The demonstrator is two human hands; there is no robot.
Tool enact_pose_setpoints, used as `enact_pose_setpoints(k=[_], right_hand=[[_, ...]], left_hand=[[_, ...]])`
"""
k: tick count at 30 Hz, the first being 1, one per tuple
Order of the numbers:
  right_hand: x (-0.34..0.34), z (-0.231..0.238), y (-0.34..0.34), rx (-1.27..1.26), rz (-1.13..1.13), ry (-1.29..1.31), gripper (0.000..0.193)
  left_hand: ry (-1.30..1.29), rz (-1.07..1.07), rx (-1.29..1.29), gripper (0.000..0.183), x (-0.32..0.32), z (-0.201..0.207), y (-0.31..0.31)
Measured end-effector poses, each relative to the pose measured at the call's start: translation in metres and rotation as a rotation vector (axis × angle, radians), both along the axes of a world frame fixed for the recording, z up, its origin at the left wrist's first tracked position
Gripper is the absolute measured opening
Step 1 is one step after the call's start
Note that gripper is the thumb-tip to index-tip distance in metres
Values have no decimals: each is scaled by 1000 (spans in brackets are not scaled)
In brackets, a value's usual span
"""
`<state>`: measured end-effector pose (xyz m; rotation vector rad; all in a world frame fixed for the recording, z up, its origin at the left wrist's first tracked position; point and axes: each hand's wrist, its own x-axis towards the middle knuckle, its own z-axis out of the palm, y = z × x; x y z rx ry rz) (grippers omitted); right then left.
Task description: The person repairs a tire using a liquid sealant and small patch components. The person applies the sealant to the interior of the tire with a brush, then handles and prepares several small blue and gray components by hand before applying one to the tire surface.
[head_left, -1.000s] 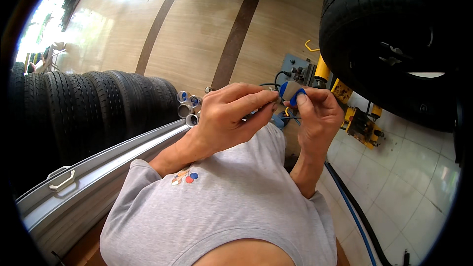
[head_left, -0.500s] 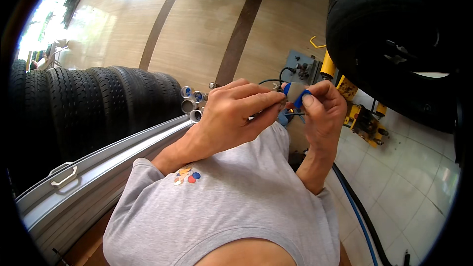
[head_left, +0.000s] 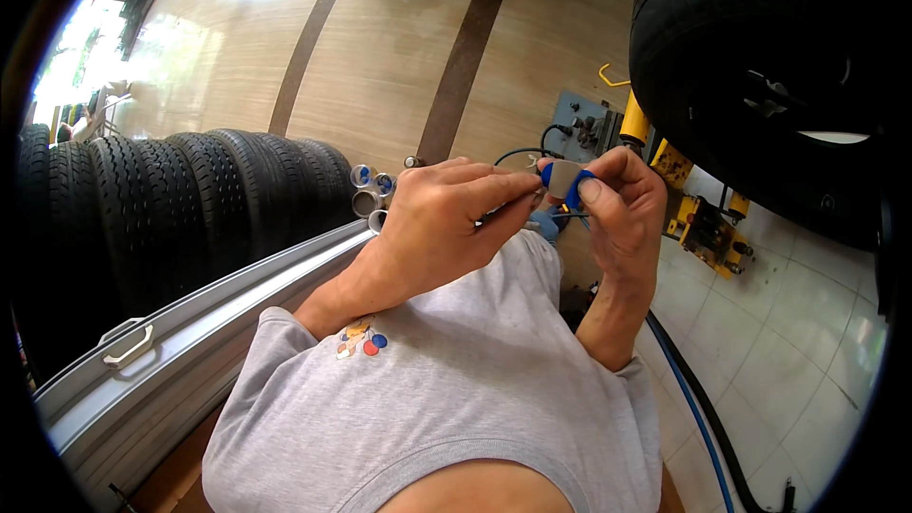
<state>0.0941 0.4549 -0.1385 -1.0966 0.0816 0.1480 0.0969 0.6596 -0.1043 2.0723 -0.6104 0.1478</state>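
A small patch, grey in the middle with blue at its sides, is stretched between my two hands in front of my chest. My left hand reaches across with the back of the hand up, its fingertips closed on the patch's left side. My right hand pinches the blue right edge between thumb and bent fingers. The left thumb and whatever lies under the left fingers are hidden.
A row of upright tyres stands at the left behind a metal rail. Round containers stand by my left wrist. At the right, a large tyre is mounted above yellow machine parts. Hoses run along the tiled floor.
The patch has tilted, and its grey face shows a little wider. My right hand has shifted slightly up and to the left; my left hand has hardly moved.
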Motion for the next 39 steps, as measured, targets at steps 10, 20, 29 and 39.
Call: enact_pose_setpoints(k=[10,20,29,39], right_hand=[[1,2,-6,-103,20,-16,11],[0,4,-10,-155,50,-23,11],[1,3,-10,-162,69,-1,10],[1,6,-9,-199,70,-49,9]], left_hand=[[2,-49,15,20,-1,2,-3],[158,-73,45,20,2,5,0],[192,-61,30,18,4,5,1],[595,-44,-181,20,10,-1,4]])
